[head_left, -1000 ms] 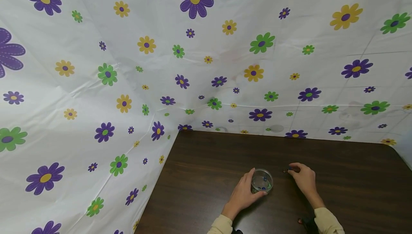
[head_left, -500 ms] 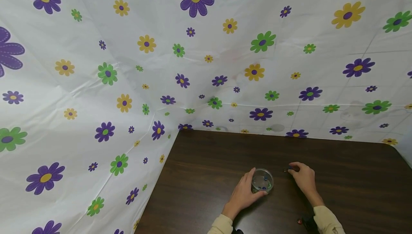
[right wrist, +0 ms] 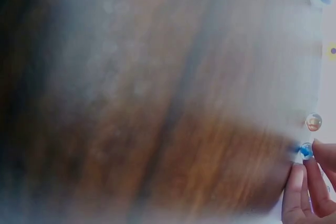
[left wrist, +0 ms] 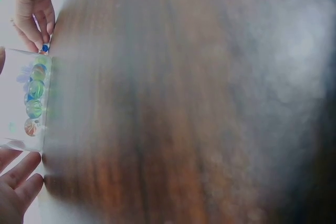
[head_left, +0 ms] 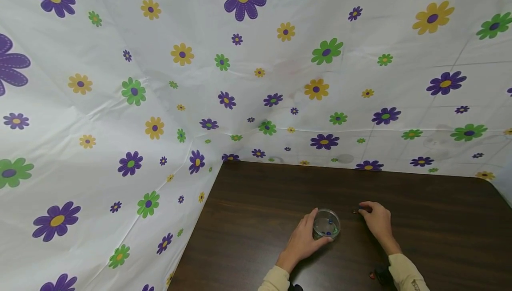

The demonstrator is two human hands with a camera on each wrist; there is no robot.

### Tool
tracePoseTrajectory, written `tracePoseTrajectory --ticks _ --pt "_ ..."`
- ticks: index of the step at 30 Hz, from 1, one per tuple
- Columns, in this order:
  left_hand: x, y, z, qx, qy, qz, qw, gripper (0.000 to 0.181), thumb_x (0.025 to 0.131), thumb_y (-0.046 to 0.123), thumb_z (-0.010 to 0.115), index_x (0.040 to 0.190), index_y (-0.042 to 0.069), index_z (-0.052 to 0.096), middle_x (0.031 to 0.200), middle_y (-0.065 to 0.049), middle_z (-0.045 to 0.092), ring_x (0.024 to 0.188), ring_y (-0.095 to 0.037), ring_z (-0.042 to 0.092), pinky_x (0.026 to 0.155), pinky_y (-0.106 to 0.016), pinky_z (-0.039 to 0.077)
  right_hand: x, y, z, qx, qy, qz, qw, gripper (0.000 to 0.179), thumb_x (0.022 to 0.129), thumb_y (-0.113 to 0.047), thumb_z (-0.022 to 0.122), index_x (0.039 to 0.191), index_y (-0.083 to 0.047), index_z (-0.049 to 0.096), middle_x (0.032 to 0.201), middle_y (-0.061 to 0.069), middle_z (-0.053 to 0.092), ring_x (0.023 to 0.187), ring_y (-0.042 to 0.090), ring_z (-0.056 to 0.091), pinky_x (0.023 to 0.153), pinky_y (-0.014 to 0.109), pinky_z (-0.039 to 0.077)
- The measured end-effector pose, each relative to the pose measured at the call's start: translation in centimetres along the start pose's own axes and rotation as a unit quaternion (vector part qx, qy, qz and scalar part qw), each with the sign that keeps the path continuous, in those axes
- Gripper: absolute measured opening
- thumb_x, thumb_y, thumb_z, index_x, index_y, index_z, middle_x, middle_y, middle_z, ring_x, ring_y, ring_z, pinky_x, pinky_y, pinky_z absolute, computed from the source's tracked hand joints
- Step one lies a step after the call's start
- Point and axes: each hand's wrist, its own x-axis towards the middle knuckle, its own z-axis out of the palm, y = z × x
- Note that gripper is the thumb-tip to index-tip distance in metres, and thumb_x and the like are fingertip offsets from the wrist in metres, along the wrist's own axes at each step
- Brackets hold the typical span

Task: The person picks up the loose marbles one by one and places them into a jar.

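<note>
A round clear jar (head_left: 326, 225) stands on the table with several glass marbles (left wrist: 35, 88) in its bottom, green, blue and orange-brown among them. My left hand (head_left: 302, 237) holds it from the left side, thumb at the near side and fingers at the far side. To the right of the jar, my right hand (head_left: 378, 222) pinches a blue marble (right wrist: 306, 151) between thumb and fingertips, low at the tabletop. Just beside that lies a brownish clear marble (right wrist: 314, 122), apart from the fingers.
A reddish marble (head_left: 372, 275) lies near my right wrist, by the black wrist camera (head_left: 384, 275). The dark wood table (head_left: 280, 189) meets a white flowered sheet (head_left: 256, 144) along its back and left edges.
</note>
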Motion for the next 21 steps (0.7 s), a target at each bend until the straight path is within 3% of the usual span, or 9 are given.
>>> tracePoseTrajectory --ticks 10,21 --pt "0.05 -0.03 0.04 0.0 0.002 0.0 1.0 0.093 0.091 0.062 0.072 0.164 0.022 0.03 0.15 -0.006 0.052 0.134 -0.023 0.054 0.1 -0.042 0.052 0.11 0.33 0.14 -0.001 0.015 -0.011 0.9998 0.012 0.09 0.006 0.072 0.1 0.011 0.074 0.091 0.025 0.071 0.084 0.044 0.066 0.08 0.062 0.047" --pt "0.12 -0.05 0.05 0.001 0.001 -0.004 1.0 0.094 0.09 0.062 0.073 0.163 0.022 0.031 0.15 -0.004 0.053 0.134 -0.021 0.054 0.1 -0.042 0.052 0.22 0.19 0.16 -0.005 0.011 0.002 0.9999 0.011 0.09 0.006 0.072 0.1 0.011 0.074 0.091 0.026 0.071 0.085 0.045 0.065 0.084 0.063 0.045"
